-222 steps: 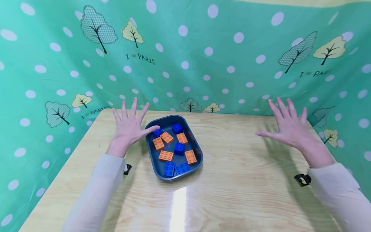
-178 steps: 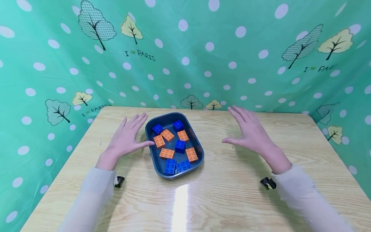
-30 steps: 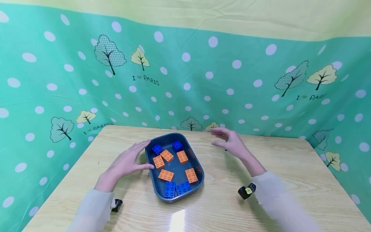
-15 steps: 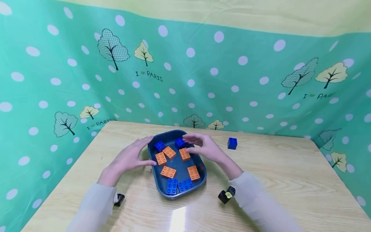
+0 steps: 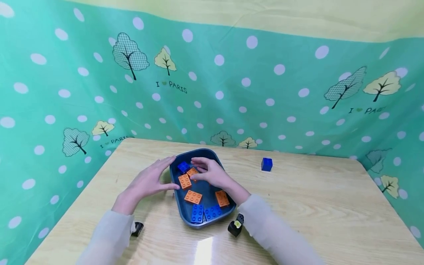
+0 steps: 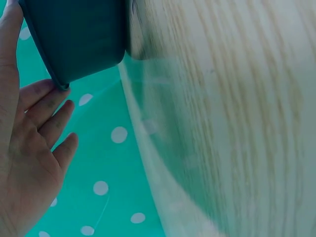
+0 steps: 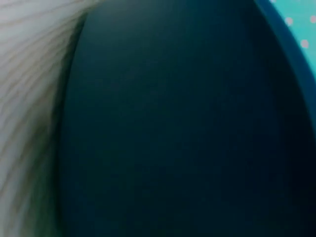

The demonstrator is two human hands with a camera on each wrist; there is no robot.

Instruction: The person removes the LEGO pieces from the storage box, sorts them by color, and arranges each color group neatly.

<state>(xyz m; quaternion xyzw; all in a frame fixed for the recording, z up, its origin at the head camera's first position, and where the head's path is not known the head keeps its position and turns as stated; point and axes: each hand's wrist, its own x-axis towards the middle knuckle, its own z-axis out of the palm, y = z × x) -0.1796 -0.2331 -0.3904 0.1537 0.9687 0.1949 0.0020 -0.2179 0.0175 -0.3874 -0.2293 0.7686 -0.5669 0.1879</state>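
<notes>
A dark blue tray [image 5: 180, 213] stands on the table with orange and blue toy bricks inside. My left hand [image 5: 147, 181] is at its left side, fingers extended, fingertips at the rim and thumb reaching over it. In the left wrist view these fingers [image 6: 49, 106] touch the rim's corner. My right hand [image 5: 213, 173] hovers over the tray's back half, a gap showing between thumb and fingers. Closest to its thumb is an orange brick [image 5: 191, 172], partly covered; a blue brick [image 5: 183, 166] lies just beyond. The right hand hides the tray's back-right bricks.
One blue brick [image 5: 266, 164] stands alone on the wooden table [image 5: 308, 206], right of the tray. Orange bricks [image 5: 193, 197] and blue bricks [image 5: 197, 213] lie in the tray's front half. A green dotted cloth [image 5: 281, 92] hangs behind the table.
A blue brick from the tray's middle now stands on the table at right, let go by my right hand. That hand has moved left, over the tray. My left hand has stayed by the rim.
</notes>
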